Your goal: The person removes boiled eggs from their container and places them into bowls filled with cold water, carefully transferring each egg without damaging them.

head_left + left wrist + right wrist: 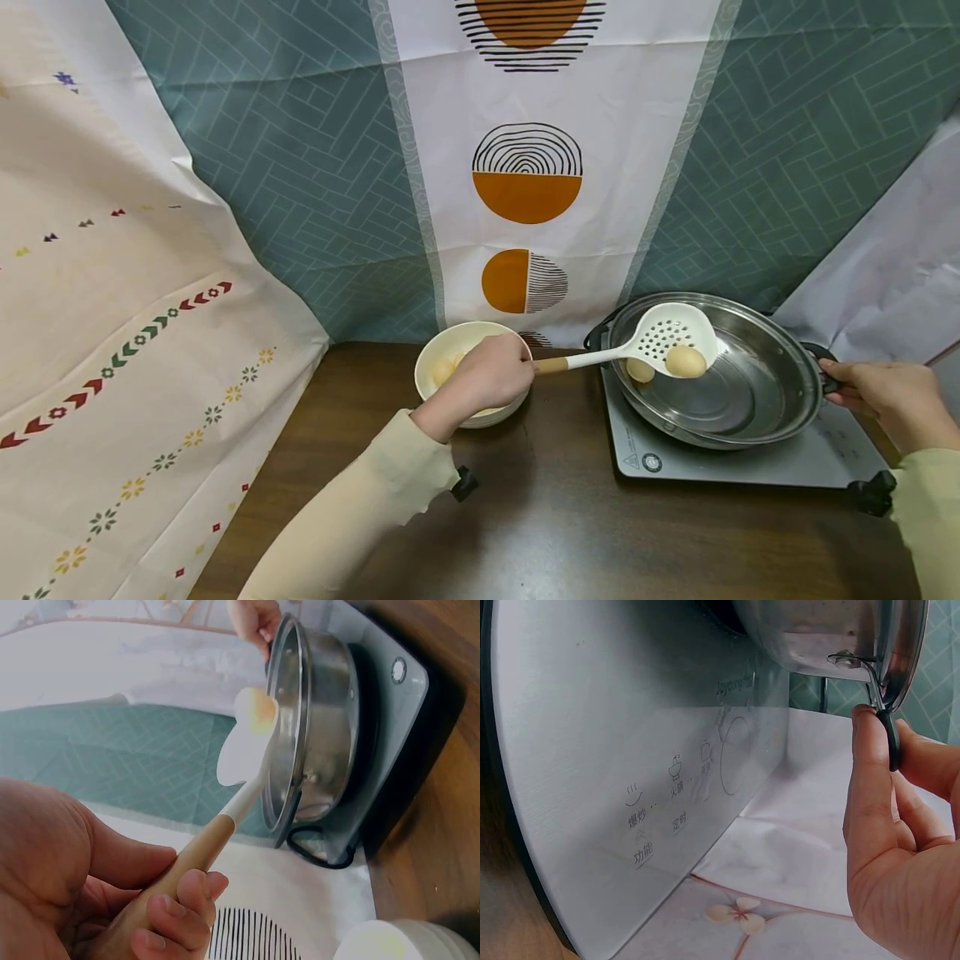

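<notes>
My left hand (491,372) grips the wooden handle (191,859) of a white slotted spoon (667,323). A brown egg (686,362) lies in the spoon's bowl, above the left part of a steel pan (720,400). Another egg (640,370) shows in the pan, just below the spoon. At the pan's right side my right hand (892,396) pinches the black side handle (891,739) between thumb and fingers. Beneath my left hand stands a cream bowl (426,400) with several eggs (444,370) in it, partly hidden by the hand.
The pan sits on a flat grey induction cooktop (637,462) with printed controls. Under everything is a dark wooden table (540,517). Patterned cloths (300,167) hang behind and at the sides. The pan's other black handle (322,847) points toward the bowl.
</notes>
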A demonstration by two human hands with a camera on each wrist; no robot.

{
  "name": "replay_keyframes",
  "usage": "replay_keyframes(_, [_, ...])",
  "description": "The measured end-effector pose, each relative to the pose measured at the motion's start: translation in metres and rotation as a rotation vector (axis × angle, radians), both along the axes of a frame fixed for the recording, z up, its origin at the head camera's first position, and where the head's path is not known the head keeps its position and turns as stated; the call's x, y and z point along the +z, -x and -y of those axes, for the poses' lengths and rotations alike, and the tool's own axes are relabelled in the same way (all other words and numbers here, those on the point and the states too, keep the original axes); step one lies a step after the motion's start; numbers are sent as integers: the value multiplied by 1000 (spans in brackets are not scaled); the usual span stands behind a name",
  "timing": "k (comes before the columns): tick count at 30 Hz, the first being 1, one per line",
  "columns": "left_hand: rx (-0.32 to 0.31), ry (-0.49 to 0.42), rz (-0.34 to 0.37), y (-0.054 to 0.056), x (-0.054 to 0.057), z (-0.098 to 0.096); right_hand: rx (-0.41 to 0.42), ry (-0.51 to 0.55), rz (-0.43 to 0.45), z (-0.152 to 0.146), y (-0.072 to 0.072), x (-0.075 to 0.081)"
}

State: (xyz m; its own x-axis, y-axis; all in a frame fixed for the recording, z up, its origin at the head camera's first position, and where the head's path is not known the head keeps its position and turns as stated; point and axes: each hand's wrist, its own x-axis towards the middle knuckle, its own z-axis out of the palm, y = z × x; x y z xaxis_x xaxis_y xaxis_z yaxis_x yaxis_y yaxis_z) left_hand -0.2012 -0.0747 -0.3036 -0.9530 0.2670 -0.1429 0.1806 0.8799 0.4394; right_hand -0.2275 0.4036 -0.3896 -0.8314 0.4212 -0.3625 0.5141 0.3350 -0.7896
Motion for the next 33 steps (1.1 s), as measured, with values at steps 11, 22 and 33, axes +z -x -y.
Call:
replay_keyframes(11, [96,-70,27,4,3,31,5,9,-9,0,-2,2])
replay_keyframes(22, [184,-97,18,5,-3,65,1,31,-30,0,-2,-1])
replay_keyframes(33, [259,-130,54,-5,-9,95,2,-8,-12,-3,0,-3])
